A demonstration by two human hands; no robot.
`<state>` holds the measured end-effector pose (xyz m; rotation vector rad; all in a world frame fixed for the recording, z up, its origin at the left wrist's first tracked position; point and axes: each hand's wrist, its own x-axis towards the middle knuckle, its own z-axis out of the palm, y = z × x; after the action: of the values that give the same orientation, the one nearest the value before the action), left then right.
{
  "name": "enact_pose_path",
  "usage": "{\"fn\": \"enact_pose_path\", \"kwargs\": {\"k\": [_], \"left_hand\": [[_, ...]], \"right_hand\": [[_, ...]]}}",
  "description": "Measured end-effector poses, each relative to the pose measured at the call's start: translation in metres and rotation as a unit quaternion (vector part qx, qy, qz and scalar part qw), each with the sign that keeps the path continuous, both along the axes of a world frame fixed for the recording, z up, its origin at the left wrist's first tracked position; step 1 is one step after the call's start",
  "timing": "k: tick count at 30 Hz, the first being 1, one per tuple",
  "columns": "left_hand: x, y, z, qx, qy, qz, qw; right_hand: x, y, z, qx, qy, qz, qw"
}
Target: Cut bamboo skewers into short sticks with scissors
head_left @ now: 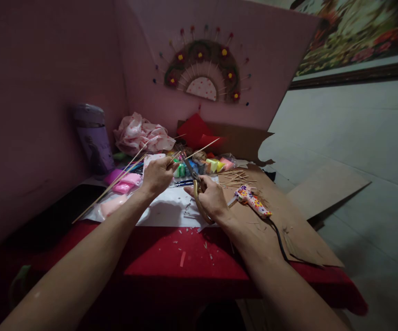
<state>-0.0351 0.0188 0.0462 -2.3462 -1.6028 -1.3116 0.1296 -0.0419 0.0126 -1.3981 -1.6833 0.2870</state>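
My left hand [159, 174] is closed on a thin wooden stick [204, 148], which points up and to the right. In my right hand [212, 198] is a pair of scissors [196, 180] with gold-coloured handles. The blades point up and away and cross the stick close to my left fingers; I cannot tell if they touch it. Below my hands lies a white sheet [162, 209] with small scraps at its front edge. A pile of short sticks [235, 178] lies to the right. Longer sticks [116, 180] slant past the left of my left hand.
A flower-patterned glue gun [254, 202] with a black cord rests on cardboard [298, 243] at right. Bags of coloured clay [214, 164], crumpled spotted cloth [140, 133] and a purple tumbler [93, 138] stand behind. A half-round flower decoration [202, 50] is on the pink board.
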Motion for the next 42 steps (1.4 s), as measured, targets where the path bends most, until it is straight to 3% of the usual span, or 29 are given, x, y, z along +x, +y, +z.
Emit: {"fn": "enact_pose_path", "kwargs": {"k": [42], "left_hand": [[0.0002,0.0016,-0.0029,-0.014,-0.012,-0.006,1.0]], "right_hand": [[0.0022,0.0018,-0.0015,0.0,-0.04,-0.008,0.999]]}}
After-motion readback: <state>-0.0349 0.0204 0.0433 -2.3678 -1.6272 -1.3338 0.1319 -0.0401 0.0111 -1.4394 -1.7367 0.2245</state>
